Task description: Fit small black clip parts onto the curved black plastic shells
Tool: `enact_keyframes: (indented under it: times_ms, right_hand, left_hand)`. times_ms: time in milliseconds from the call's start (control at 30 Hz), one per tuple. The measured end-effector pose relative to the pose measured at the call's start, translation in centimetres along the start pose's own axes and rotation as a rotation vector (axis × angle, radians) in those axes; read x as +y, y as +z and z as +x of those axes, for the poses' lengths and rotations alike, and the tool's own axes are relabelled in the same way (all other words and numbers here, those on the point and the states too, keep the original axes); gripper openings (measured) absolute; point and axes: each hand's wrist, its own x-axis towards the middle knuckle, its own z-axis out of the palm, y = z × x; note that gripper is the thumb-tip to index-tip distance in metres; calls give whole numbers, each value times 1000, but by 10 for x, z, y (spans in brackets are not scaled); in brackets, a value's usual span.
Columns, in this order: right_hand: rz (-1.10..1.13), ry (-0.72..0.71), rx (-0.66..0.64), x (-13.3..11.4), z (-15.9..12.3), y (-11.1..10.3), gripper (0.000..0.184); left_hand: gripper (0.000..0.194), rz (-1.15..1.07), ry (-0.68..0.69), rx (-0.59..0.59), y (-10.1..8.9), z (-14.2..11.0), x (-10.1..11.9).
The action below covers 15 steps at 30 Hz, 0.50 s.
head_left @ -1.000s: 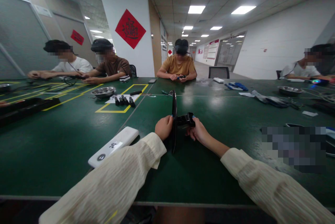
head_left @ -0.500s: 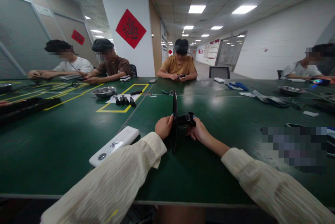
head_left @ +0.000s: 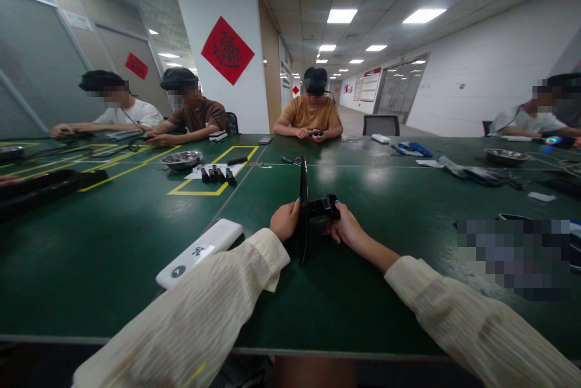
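Above the table's middle, a thin black plate [head_left: 304,236] is held on edge, with a black bracket-like arm [head_left: 321,207] sticking out from its right side. Its exact kind cannot be made out. My left hand [head_left: 285,221] grips the plate from the left, thumb on its face. At the other side, my right hand [head_left: 347,224] is closed on the free end of the arm, thumb on top; its lower fingers curl beneath and are partly hidden. A white power bank [head_left: 200,255] marked 26 lies by my left sleeve.
On the green table [head_left: 363,309] are several small black parts [head_left: 218,175], a metal bowl [head_left: 181,160] and a green-handled tool [head_left: 290,161]. Gloves [head_left: 472,171] and another bowl [head_left: 506,157] lie right. A co-worker [head_left: 308,112] sits opposite; others sit left and right.
Both hands keep their hold on the black plate and its arm, with no visible movement of the part. The whole view has shifted very slightly.
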Motion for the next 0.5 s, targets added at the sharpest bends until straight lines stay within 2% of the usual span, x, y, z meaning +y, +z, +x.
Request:
enact_keyframes:
  times_ms: [333,500]
  right_hand:
    - [1,8,25,-3,-1,3,55]
    - [-22,-12,7,0,0,0,58]
  left_hand:
    - [50,-30,-39,-15,1,1,-2]
    - [48,-63,-78,17,1,-1,-1]
